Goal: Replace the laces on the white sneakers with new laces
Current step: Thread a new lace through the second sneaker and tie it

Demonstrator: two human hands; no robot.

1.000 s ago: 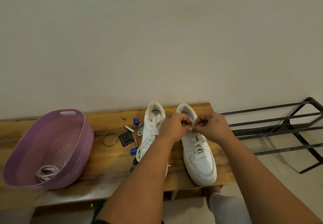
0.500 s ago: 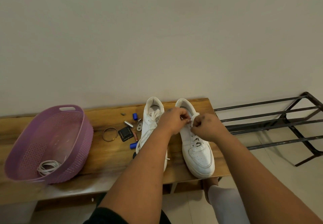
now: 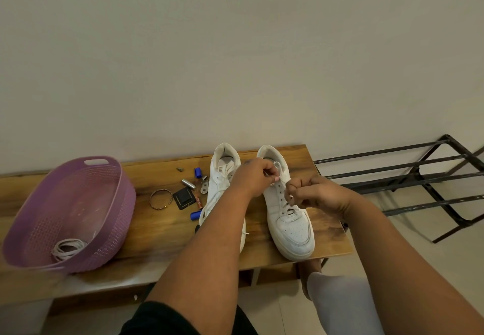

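Two white sneakers stand side by side at the centre of the frame on a wooden bench (image 3: 162, 230), toes toward the lower edge. The left sneaker (image 3: 222, 177) is partly hidden behind the left forearm and has a lace through its eyelets. The right sneaker (image 3: 288, 219) shows a row of open eyelets down its middle, with a lace (image 3: 278, 165) rising in a loop near its tongue.

The left hand (image 3: 255, 177) sits over the upper part of the right sneaker, its fingers curled and pinching the lace at the top eyelets. The right hand (image 3: 318, 194) is just to the right of it, fingers curled into a fist over the shoe's eyelet row; it appears to pinch a lace end, though the strand is too thin to be sure.

At the left of the frame a purple basket (image 3: 112, 203) rests on the bench, with a coil of white laces (image 3: 68, 249) lying in its lower corner. Between the basket and the sneakers lie small items: a metal ring (image 3: 161, 199), a black square piece (image 3: 184, 198), and blue and silver cylinders (image 3: 197, 172). A black metal rack (image 3: 408, 180) stands on the floor at the right.
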